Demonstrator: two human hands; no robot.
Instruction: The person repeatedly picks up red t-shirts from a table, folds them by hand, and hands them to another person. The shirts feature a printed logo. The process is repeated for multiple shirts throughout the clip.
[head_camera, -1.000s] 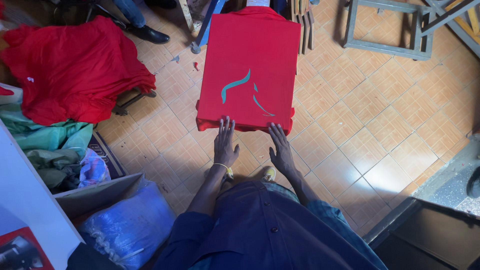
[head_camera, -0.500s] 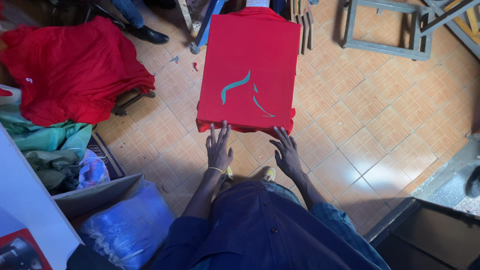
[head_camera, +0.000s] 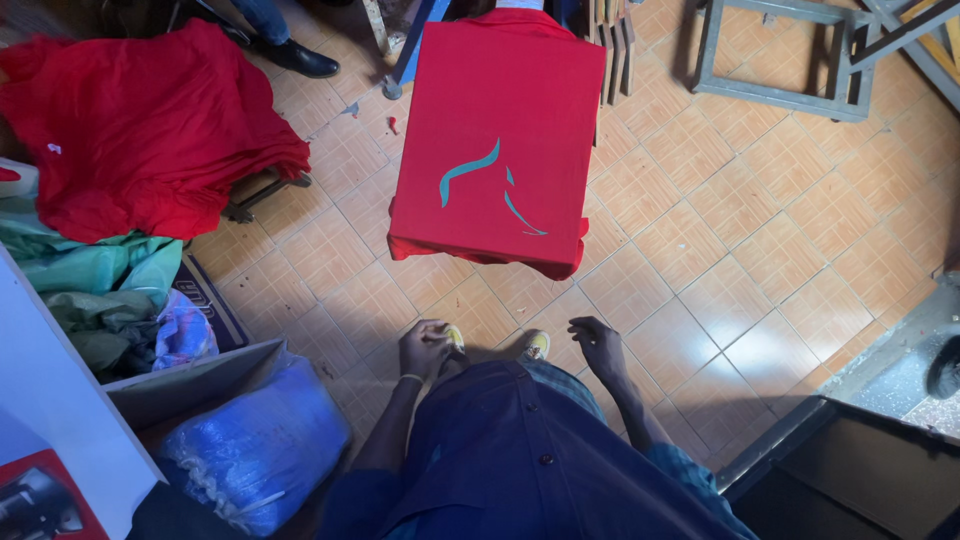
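My left hand hangs low at about 7 o'clock from the centre, fingers curled loosely in, gripping nothing that I can make out; a thin band sits at its wrist. My right hand is just across at 5 o'clock, fingers drooped and slightly apart, also empty. Both hands are well clear of the shirt and touch nothing. Between them I see the toes of my yellow shoes on the tiled floor, and below them my dark blue clothing fills the bottom of the view.

At 12 o'clock from the hands the red shirt lies stretched flat over a board, a teal curved print near its middle. Its near hem wraps under the board's front edge, a little rumpled at the right corner.

At 10 o'clock a pile of red cloth is heaped on a low stand, with green cloth bunched beneath it. At 8 o'clock a blue plastic bag sits in a cardboard box. At 11 o'clock, far up, someone else's black shoe rests on the floor. At 1 o'clock a grey metal frame lies on the tiles.
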